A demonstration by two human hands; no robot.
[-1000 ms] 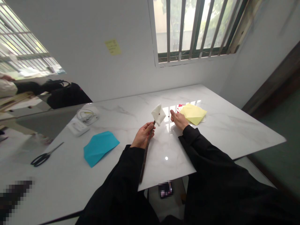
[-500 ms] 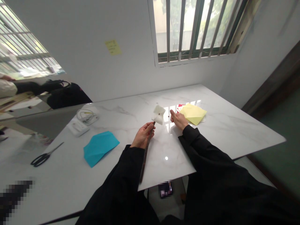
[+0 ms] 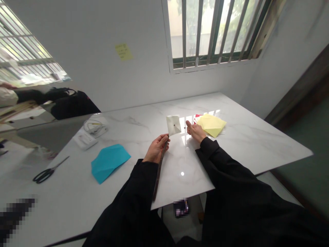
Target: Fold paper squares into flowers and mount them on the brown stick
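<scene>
My left hand [image 3: 156,148] is closed around the dark stick of a small white paper pinwheel [image 3: 177,127], near the stick's upper end. A dark pin head marks the middle of the wheel. The stick [image 3: 157,181] slants down towards the table's front edge, beside my left sleeve. To the right of the wheel, apart from it, is my right hand [image 3: 196,132]. Its fingers are curled in, with one digit pointing up and left, and nothing shows in them. Between wheel and hand, a tiny dark speck [image 3: 184,128] shows against the tabletop.
Yellow paper [image 3: 212,125] lies over red and white pieces [image 3: 196,118] beyond my right hand. On the left of the marble-patterned table [image 3: 239,147] are folded blue paper [image 3: 110,163], black-handled scissors [image 3: 44,175] and a white box with a cable [image 3: 87,140]. A barred window [image 3: 210,34] is behind.
The pinwheel's paper wheel has turned about its pin and now looks squarer. Both hands have stayed almost in place.
</scene>
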